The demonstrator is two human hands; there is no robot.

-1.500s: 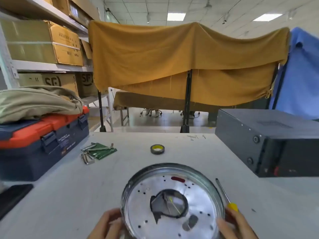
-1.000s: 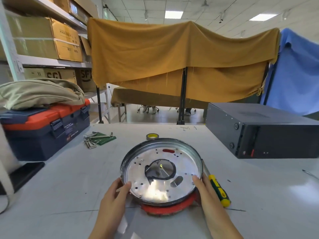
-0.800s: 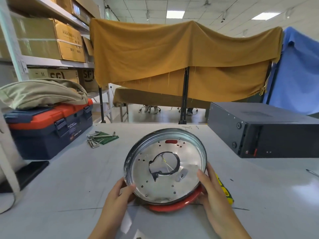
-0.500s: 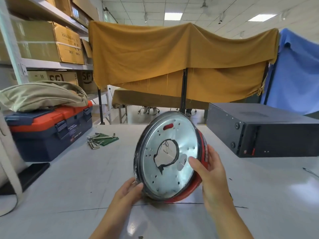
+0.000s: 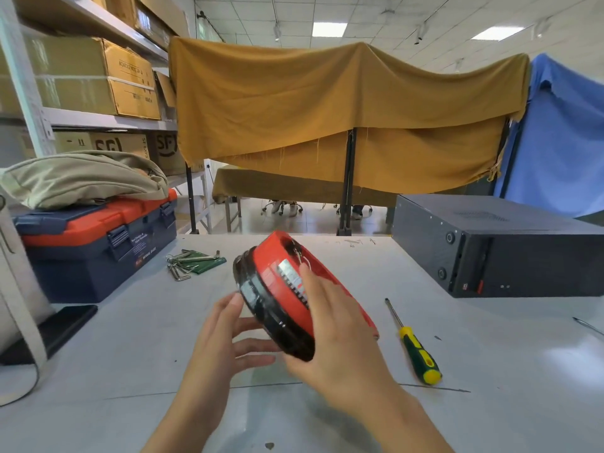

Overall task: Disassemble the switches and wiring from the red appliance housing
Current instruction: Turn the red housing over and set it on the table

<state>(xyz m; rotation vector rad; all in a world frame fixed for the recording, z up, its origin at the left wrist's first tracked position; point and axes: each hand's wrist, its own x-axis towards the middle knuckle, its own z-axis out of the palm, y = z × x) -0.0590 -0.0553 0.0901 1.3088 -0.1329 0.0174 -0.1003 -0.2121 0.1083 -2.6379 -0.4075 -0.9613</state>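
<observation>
I hold the red appliance housing (image 5: pixel 277 279) tipped up above the table, its red wall and black base ring (image 5: pixel 277 318) turned toward me. A silver label and a small metal part with wire (image 5: pixel 298 254) show near its upper edge. My right hand (image 5: pixel 336 338) grips the housing, fingers laid over the red wall and thumb under the black ring. My left hand (image 5: pixel 225 341) supports the black ring from the left with straight, spread fingers. The metal plate side faces away and is hidden.
A yellow-and-green screwdriver (image 5: pixel 415 348) lies on the table to the right. Hex keys on a green pouch (image 5: pixel 189 261) lie at the back left by a blue-and-orange toolbox (image 5: pixel 98 246). A dark metal case (image 5: pixel 490 256) stands at the right.
The housing was lifted off the table and turned over: its metal plate faced me before, now its red wall and black base do. The screwdriver it covered lies exposed.
</observation>
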